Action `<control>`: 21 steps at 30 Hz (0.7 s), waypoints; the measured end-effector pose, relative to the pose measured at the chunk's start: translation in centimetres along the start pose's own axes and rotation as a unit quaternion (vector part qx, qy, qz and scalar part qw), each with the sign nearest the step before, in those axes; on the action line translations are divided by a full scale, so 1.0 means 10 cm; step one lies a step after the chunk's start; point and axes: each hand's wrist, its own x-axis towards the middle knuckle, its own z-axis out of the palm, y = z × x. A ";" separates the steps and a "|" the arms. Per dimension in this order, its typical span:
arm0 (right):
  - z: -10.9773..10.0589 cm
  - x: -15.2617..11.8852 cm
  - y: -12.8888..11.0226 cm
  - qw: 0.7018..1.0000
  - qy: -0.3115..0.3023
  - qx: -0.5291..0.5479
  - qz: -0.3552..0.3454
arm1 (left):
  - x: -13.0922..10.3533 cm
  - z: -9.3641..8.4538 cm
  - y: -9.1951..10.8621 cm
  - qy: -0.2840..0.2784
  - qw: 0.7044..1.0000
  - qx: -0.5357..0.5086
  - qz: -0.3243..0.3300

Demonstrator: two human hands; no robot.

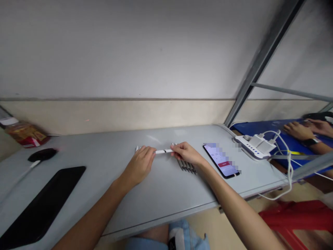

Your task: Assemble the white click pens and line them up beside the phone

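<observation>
One slim, dark-banded pen [160,151] between left fingers [150,151] and right fingers [177,149]

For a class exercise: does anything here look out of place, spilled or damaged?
The black rectangular phone looks pixelated, its right outline broken into blocks. A white cable sags loosely below the grey tabletop. No spill or damage shows.

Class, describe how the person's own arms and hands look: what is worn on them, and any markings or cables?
The left hand and right hand are both gloveless. The left forearm and right forearm are bare, with no sleeve in view. Neither shows a watch, bracelet, cable or clear marking; small details on the fingers cannot be made out.
</observation>
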 end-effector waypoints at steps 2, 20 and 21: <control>0.01 0.01 0.01 1.000 -0.004 0.004 0.010 | 0.00 -0.01 0.02 -0.002 1.000 0.018 0.005; 0.12 -0.01 0.02 0.980 0.101 -0.119 -0.119 | 0.00 0.11 -0.12 0.031 0.998 -0.026 -0.053; 0.12 -0.01 0.02 0.981 0.096 -0.127 -0.108 | 0.00 0.11 -0.12 0.030 0.998 -0.021 -0.051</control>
